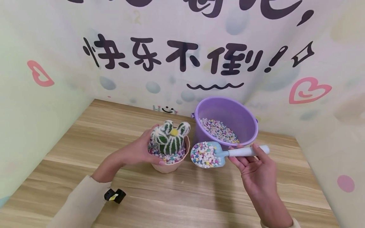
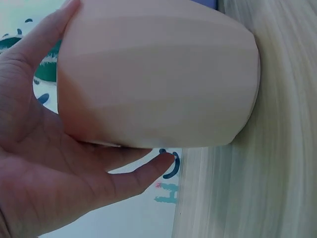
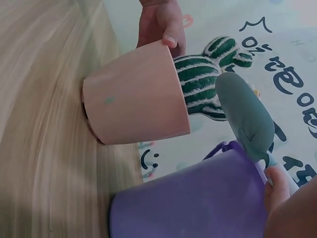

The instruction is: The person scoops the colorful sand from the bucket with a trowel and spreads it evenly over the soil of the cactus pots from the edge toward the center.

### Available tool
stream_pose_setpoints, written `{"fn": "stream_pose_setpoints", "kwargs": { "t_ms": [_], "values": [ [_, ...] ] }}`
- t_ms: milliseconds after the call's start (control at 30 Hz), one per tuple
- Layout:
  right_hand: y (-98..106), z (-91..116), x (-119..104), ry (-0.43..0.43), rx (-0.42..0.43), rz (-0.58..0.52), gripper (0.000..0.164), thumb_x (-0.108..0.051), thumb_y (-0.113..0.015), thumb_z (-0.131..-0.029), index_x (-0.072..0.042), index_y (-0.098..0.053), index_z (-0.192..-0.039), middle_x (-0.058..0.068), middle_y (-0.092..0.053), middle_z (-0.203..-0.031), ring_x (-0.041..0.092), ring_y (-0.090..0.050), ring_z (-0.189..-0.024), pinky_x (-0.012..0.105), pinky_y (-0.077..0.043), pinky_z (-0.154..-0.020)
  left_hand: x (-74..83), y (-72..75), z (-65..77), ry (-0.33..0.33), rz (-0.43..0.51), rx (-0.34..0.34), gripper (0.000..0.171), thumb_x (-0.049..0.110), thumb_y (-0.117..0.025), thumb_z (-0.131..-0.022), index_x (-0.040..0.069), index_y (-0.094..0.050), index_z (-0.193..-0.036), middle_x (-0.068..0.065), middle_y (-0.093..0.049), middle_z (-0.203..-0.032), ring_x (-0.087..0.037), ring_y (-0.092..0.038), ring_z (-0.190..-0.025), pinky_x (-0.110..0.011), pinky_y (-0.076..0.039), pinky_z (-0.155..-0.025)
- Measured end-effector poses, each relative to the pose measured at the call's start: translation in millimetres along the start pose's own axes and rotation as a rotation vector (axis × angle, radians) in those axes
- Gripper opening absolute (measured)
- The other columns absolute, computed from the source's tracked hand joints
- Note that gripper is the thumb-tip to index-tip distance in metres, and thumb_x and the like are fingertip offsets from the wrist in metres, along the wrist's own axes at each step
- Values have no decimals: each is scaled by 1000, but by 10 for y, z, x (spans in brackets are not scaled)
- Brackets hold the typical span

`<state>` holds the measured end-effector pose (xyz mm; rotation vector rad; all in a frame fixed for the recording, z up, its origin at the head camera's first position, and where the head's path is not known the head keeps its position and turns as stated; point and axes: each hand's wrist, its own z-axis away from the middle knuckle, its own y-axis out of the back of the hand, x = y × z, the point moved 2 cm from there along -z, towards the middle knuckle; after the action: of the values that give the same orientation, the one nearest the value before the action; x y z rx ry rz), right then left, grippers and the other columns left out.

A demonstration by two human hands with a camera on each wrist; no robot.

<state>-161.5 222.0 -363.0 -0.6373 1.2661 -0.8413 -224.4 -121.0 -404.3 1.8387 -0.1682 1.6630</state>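
Note:
My left hand (image 1: 139, 150) grips a pink flowerpot (image 1: 166, 167) by its rim, thumb on the near side. In the left wrist view the pot (image 2: 158, 84) fills most of the picture. A green and white knitted-looking cactus (image 1: 172, 144) stands upright in it, amid small colored pebbles. To the pot's right, my right hand (image 1: 258, 174) holds the handle of a light blue hand shovel (image 1: 219, 149). Its blade is level and heaped with colored pebbles (image 1: 203, 155). The right wrist view shows the shovel's underside (image 3: 245, 116) above the bucket's rim, near the cactus.
Behind the shovel stands a purple bucket (image 1: 243, 122) with more colored pebbles (image 1: 218, 129) inside. The wooden table (image 1: 171, 202) meets a printed cloth backdrop (image 1: 171, 82) at the back, with walls at both sides. A black device (image 1: 115, 195) sits at my left wrist.

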Motion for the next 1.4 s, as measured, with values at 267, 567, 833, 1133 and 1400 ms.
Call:
{"fn": "stream_pose_setpoints", "kwargs": {
  "t_ms": [267, 567, 833, 1133, 1400],
  "values": [
    [-47, 33, 131, 37, -6, 46, 22, -16, -51, -102, -6, -44, -120, 22, -68, -96, 36, -70, -93, 49, -55, -84, -45, 54, -57, -85, 56, -112, 106, 19, -88, -71, 26, -20, -153, -6, -46, -139, -24, -50, -124, -41, -42, -105],
    [-111, 41, 286, 159, 18, 132, 20, -16, -54, -100, -1, -50, -114, 18, -71, -88, 33, -72, -86, 48, -56, -80, -79, 108, -58, -58, 116, -189, 115, 15, -86, -73, 20, -6, -155, -9, -42, -144, -26, -49, -127, -38, -41, -105],
    [-176, 49, 389, 263, 101, 247, 26, -18, -59, -98, 0, -49, -113, 16, -73, -85, 30, -73, -78, 47, -57, -75, -85, 131, -66, -60, 134, -225, 113, 14, -85, -74, 18, -6, -155, -10, -40, -146, -27, -47, -129, -42, -37, -109],
    [-221, 58, 419, 305, 122, 291, 23, -16, -63, -95, -1, -51, -108, 14, -72, -87, 28, -73, -75, 45, -58, -73, -104, 141, -75, -72, 137, -228, 112, 13, -86, -74, 21, -8, -155, -8, -42, -143, -26, -47, -128, -39, -39, -107],
    [-334, 69, 393, 369, 98, 357, 23, -14, -66, -93, 2, -54, -104, 17, -70, -89, 27, -73, -72, 46, -58, -71, -140, 148, -83, -68, 133, -229, 113, 14, -85, -75, 20, -5, -155, -8, -40, -145, -26, -47, -128, -37, -39, -107]
  ]
}}
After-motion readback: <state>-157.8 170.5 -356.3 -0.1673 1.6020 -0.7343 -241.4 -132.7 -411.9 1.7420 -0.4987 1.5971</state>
